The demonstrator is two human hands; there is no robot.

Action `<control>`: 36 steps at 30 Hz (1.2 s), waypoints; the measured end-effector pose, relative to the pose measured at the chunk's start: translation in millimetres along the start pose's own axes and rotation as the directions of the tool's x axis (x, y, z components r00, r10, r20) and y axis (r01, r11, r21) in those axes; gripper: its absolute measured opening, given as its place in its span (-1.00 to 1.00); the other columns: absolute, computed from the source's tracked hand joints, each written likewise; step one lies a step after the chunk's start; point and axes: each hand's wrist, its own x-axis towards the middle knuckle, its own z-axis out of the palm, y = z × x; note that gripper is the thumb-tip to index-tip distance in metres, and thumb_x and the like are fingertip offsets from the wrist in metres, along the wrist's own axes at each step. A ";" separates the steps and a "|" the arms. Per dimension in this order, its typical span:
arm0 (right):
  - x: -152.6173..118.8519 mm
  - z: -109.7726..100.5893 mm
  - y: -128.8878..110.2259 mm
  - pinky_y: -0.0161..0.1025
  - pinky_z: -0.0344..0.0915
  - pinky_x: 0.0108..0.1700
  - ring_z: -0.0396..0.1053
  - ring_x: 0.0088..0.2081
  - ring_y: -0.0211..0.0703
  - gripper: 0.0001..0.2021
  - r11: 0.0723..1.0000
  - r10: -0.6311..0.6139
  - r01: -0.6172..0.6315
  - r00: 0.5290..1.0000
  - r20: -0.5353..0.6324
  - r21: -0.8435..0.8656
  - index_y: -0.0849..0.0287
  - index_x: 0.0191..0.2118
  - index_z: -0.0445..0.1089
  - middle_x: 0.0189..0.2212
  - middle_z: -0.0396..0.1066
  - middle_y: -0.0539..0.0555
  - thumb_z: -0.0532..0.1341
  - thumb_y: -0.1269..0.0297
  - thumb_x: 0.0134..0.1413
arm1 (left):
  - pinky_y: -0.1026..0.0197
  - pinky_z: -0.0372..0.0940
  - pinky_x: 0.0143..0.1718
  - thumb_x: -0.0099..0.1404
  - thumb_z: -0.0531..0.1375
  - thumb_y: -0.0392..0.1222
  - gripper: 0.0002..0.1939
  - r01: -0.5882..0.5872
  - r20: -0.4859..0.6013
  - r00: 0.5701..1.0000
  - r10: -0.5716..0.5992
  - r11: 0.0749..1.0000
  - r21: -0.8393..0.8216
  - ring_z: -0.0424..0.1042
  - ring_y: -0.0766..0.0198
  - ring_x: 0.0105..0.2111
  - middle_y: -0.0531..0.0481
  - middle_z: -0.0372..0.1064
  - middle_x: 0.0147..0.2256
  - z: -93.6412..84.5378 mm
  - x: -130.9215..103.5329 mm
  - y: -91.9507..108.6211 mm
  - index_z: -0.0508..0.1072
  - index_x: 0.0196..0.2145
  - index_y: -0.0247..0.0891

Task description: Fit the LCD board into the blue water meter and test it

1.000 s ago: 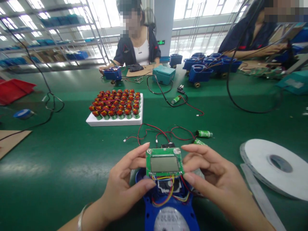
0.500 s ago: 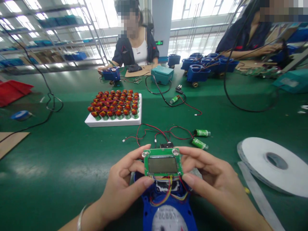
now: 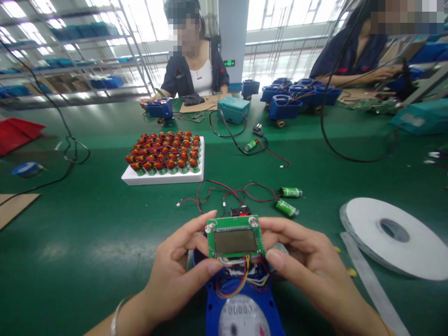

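Between my two hands is a green circuit board with a grey LCD screen point(image 3: 235, 241), its face turned up and the screen blank. My left hand point(image 3: 185, 266) pinches its left edge, thumb below and fingers behind. On the opposite edge, my right hand point(image 3: 297, 261) grips it the same way. Coloured wires point(image 3: 241, 284) run from the board down into an open blue meter housing point(image 3: 217, 308). The round meter dial point(image 3: 244, 317) faces up, close to me. Just beyond the board sits a small black module point(image 3: 240, 211) with a lit red display.
A white foam tray point(image 3: 163, 178) holds several wired green batteries. Loose batteries point(image 3: 287, 207) with red-black leads lie ahead. A large white tape roll point(image 3: 367, 224) lies right. Blue housings point(image 3: 285, 108), a teal box point(image 3: 234, 109) and two co-workers point(image 3: 196, 70) are across the green table point(image 3: 87, 261).
The black module now shows red lit digits that were not visible before. My hands hold the board in nearly the same place; the whole view has shifted slightly.
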 end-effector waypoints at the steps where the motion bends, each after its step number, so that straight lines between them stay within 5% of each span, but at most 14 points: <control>1: 0.2 0.1 -0.6 -0.35 0.39 -0.35 0.42 -0.34 -0.16 -0.75 1.000 -0.001 0.001 1.000 -0.004 -0.006 0.10 0.02 0.39 -0.36 0.46 0.04 0.24 0.18 0.27 | 0.48 0.35 -0.29 0.20 0.34 -0.20 -0.42 -0.001 0.001 1.000 0.001 1.000 0.010 0.47 0.43 -0.43 0.17 0.52 -0.44 -0.1 -0.1 -0.1 0.33 0.15 0.10; 9: -1.3 1.7 1.9 -0.23 0.38 -0.14 0.44 -0.23 -0.09 -0.73 0.987 -0.079 0.067 0.994 -0.075 -0.148 0.08 -0.03 0.43 -0.32 0.46 0.03 0.35 0.28 0.14 | 0.32 0.38 -0.17 0.24 0.30 -0.23 -0.41 -0.061 0.012 0.998 0.060 0.994 0.090 0.50 0.31 -0.28 0.11 0.52 -0.31 0.6 -2.9 -2.6 0.29 0.17 0.12; 12: 0.1 3.6 -0.3 -0.27 0.35 -0.23 0.40 -0.28 -0.14 -0.80 0.977 -0.155 0.139 0.984 -0.087 -0.162 0.03 -0.13 0.47 -0.34 0.43 -0.01 0.35 0.36 0.11 | 0.32 0.37 -0.22 0.22 0.31 -0.27 -0.41 -0.166 -0.012 0.985 0.171 0.970 0.178 0.46 0.32 -0.29 0.05 0.47 -0.22 0.4 -2.8 -4.2 0.31 0.16 0.08; 19: 6.0 7.2 -11.9 -0.19 0.33 -0.21 0.38 -0.25 -0.12 -0.72 0.847 -0.457 0.421 0.888 -0.041 -0.324 -0.01 -0.23 0.51 -0.31 0.45 0.00 0.27 0.58 0.07 | 0.17 0.38 -0.19 0.24 0.23 -0.48 -0.64 -0.572 0.006 0.815 0.579 0.803 0.164 0.43 0.25 -0.24 0.03 0.43 -0.27 6.6 4.1 2.7 0.43 -0.08 -0.12; 22: 2.1 5.6 -13.8 -0.16 0.32 -0.17 0.36 -0.21 -0.11 -0.75 0.758 -0.529 0.459 0.848 -0.026 -0.463 -0.01 -0.35 0.52 -0.24 0.43 0.00 0.28 0.57 0.06 | 0.19 0.37 -0.22 0.28 0.26 -0.30 -0.93 -0.581 -0.007 0.797 0.604 0.769 0.267 0.41 0.27 -0.26 0.05 0.42 -0.35 7.7 2.0 9.1 0.48 -0.37 -0.18; 24: -1.2 4.2 -13.1 -0.13 0.32 -0.15 0.35 -0.19 -0.07 -0.79 0.703 -0.558 0.480 0.830 0.012 -0.525 0.00 -0.38 0.53 -0.22 0.44 0.00 0.30 0.52 0.07 | 0.20 0.37 -0.24 0.33 0.21 -0.24 -0.80 -0.582 0.020 0.791 0.612 0.741 0.335 0.39 0.27 -0.27 0.05 0.40 -0.41 6.9 -0.3 11.7 0.47 -0.48 -0.19; 31: -3.9 4.1 -11.0 -0.13 0.33 -0.19 0.33 -0.16 -0.02 -0.83 0.656 -0.577 0.483 0.817 0.028 -0.580 -0.01 -0.36 0.54 -0.21 0.46 0.02 0.30 0.45 0.15 | 0.20 0.36 -0.21 0.33 0.20 -0.33 -0.78 -0.576 0.060 0.794 0.605 0.717 0.393 0.36 0.27 -0.20 0.05 0.36 -0.33 2.6 -2.7 10.3 0.45 -0.48 -0.16; 36: -1.0 3.5 -12.5 -0.19 0.36 -0.22 0.34 -0.19 -0.08 -0.82 0.577 -0.642 0.556 0.762 0.089 -0.598 0.12 -0.37 0.50 -0.22 0.46 0.05 0.29 0.57 0.10 | 0.20 0.37 -0.26 0.30 0.20 -0.41 -0.77 -0.660 0.085 0.720 0.689 0.642 0.390 0.36 0.25 -0.20 0.02 0.36 -0.33 1.8 1.1 9.8 0.44 -0.50 -0.23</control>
